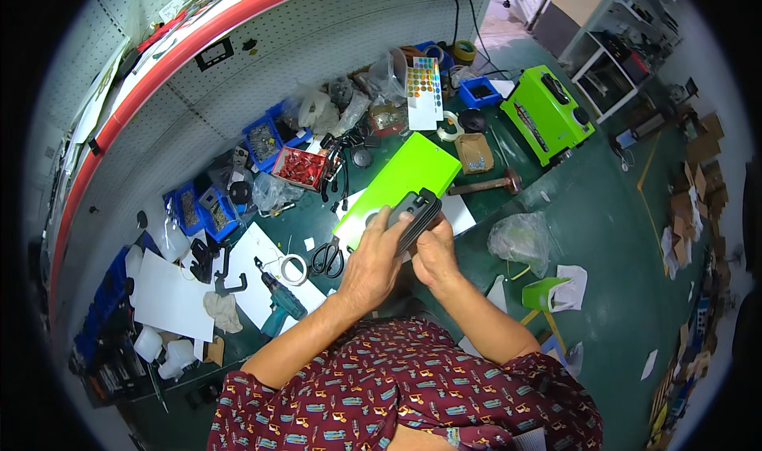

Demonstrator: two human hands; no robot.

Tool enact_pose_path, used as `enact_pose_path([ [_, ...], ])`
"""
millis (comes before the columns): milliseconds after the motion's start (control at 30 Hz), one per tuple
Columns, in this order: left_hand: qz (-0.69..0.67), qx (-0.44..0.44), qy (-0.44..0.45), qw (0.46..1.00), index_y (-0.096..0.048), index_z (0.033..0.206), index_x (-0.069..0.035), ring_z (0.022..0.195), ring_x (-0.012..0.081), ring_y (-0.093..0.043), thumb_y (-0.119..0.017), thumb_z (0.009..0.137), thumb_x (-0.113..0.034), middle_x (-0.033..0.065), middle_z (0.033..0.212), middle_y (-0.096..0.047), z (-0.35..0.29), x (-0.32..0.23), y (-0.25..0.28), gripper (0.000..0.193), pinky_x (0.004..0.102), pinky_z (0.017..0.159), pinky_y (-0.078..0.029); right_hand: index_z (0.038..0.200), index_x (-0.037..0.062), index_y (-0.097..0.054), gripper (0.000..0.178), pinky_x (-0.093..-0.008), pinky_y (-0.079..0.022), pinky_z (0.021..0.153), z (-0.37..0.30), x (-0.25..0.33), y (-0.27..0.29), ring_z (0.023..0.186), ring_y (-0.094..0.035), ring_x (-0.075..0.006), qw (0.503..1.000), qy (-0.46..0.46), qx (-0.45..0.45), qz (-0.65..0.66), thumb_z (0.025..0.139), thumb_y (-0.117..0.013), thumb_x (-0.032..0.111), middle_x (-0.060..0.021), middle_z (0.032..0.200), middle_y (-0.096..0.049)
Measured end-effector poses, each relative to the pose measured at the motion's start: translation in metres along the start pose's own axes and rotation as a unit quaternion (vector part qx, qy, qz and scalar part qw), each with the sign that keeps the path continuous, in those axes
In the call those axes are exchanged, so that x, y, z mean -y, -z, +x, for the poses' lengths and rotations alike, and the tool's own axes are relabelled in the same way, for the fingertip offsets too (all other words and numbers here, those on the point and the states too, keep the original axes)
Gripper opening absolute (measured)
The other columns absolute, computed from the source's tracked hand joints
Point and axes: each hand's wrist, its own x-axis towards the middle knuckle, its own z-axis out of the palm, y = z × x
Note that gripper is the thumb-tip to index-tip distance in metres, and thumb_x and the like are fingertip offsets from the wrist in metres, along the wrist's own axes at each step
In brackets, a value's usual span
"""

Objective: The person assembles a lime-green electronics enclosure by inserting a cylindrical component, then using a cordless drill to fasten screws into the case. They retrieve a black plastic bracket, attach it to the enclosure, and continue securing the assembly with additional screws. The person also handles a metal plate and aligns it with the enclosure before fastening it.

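Note:
My left hand (371, 267) is wrapped round a dark grey plastic part (414, 213), long and blocky with rounded ends. It holds the part tilted in front of me. My right hand (435, 254) is closed against the part's right side, and whatever its curled fingers grip is hidden. Beneath and beyond the part lies a bright green panel (413, 169) on the bench. Black-handled scissors (327, 259) lie left of my left hand. A hammer (492, 184) with a wooden handle rests beyond my right hand.
A cordless drill (282, 300) and a white tape roll (293, 269) lie on the left. Farther back are a box of red parts (300, 168), blue bins (262, 142) and a cardboard tray (475, 153). A green machine case (546, 114) stands back right; a plastic bag (520, 241) lies nearer.

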Motion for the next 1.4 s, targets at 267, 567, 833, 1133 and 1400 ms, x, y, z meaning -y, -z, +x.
enact_pose_path([
  [267, -0.051, -0.030, 0.062, 0.996, -0.051, 0.143, -0.003, 0.140, 0.0463, -0.050, -0.066, 0.093, 0.003, 0.0290, 0.148, -0.053, 0.062, 0.038, -0.030, 0.053, 0.0495, 0.115, -0.043, 0.146, 0.0030, -0.047, 0.049, -0.0405, -0.066, 0.079, 0.087, 0.074, 0.051, 0.113, -0.067, -0.0228, 0.990, -0.099, 0.099, -0.031, 0.108, -0.056, 0.032, -0.0103, 0.129, -0.063],
  [567, -0.034, 0.060, 0.028, 0.997, -0.044, 0.157, -0.007, 0.152, 0.0365, -0.039, -0.084, 0.086, -0.027, 0.0236, 0.159, -0.047, 0.100, 0.072, 0.041, 0.084, 0.0483, 0.125, -0.033, 0.135, -0.0006, -0.059, 0.041, -0.0317, -0.063, 0.066, 0.136, 0.091, 0.052, 0.092, -0.069, -0.0163, 0.966, -0.046, 0.085, -0.240, 0.102, -0.063, 0.022, -0.0093, 0.109, -0.068],
  [833, -0.031, 0.057, 0.242, 0.968, -0.035, 0.163, -0.015, 0.156, 0.0419, -0.029, -0.092, 0.074, -0.041, 0.0246, 0.167, -0.033, -0.002, 0.080, 0.010, 0.109, 0.0523, 0.128, -0.027, 0.140, -0.0028, -0.055, 0.046, -0.0276, -0.062, 0.068, 0.139, 0.092, 0.060, 0.090, -0.070, -0.0157, 0.876, 0.059, 0.056, -0.476, 0.102, -0.058, 0.023, -0.0143, 0.114, -0.071],
  [1133, -0.063, 0.042, 0.249, 0.966, -0.040, 0.160, -0.008, 0.152, 0.0447, -0.035, -0.088, 0.077, -0.032, 0.0293, 0.162, -0.038, -0.014, 0.082, 0.000, 0.098, 0.0504, 0.126, -0.029, 0.138, -0.0059, -0.056, 0.042, -0.0278, -0.057, 0.049, 0.149, 0.091, 0.072, 0.067, -0.067, -0.0136, 0.876, 0.073, 0.040, -0.475, 0.100, -0.059, 0.012, -0.0086, 0.086, -0.069],
  [1400, 0.095, 0.054, 0.209, 0.972, -0.045, 0.158, -0.012, 0.153, 0.0422, -0.035, -0.082, 0.077, -0.048, 0.0239, 0.161, -0.042, 0.021, 0.051, 0.011, 0.096, 0.0703, 0.124, -0.014, 0.132, -0.0103, -0.056, 0.038, -0.0244, -0.057, 0.047, 0.144, 0.084, 0.076, 0.071, -0.074, -0.0182, 0.914, 0.049, 0.026, -0.403, 0.101, -0.064, 0.011, -0.0156, 0.097, -0.073],
])
